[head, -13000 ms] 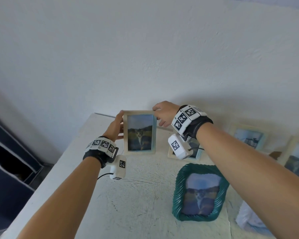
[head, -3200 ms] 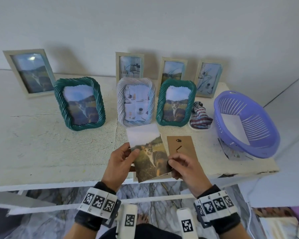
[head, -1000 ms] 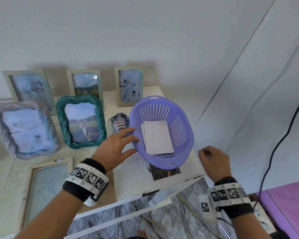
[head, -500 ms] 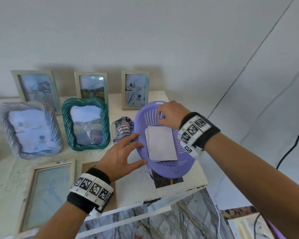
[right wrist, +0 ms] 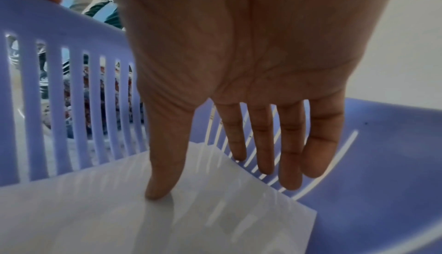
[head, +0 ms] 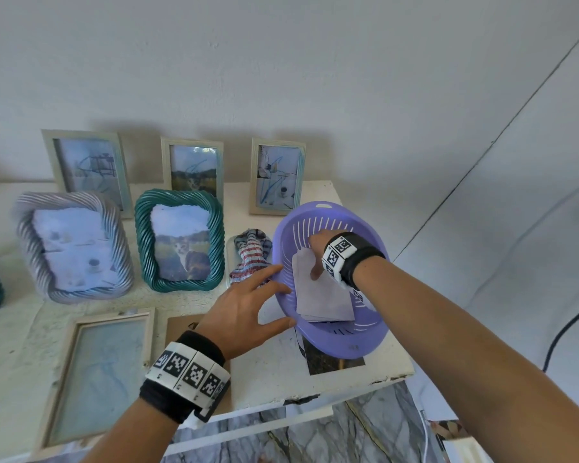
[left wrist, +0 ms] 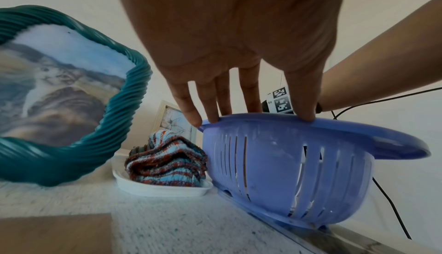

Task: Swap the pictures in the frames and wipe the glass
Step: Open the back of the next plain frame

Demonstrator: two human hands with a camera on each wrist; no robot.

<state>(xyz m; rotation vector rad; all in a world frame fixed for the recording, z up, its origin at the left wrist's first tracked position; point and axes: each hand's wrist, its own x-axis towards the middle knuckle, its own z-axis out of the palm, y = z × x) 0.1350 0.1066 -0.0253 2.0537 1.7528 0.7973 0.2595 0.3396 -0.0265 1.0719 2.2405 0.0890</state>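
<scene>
Straight fingers (left wrist: 212, 105) of the left hand (head: 248, 305) are laid on the purple basket's (head: 355, 342) rim. Inside it, white pictures (head: 321, 295) are touched by the right hand's (head: 318, 248) extended thumb (right wrist: 165, 163); nothing is gripped.

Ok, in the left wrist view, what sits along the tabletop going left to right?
Teal twisted-rope picture frame with a cat photo → striped knitted cloth on a white dish → purple slotted plastic basket, the left hand resting on its rim.
</scene>
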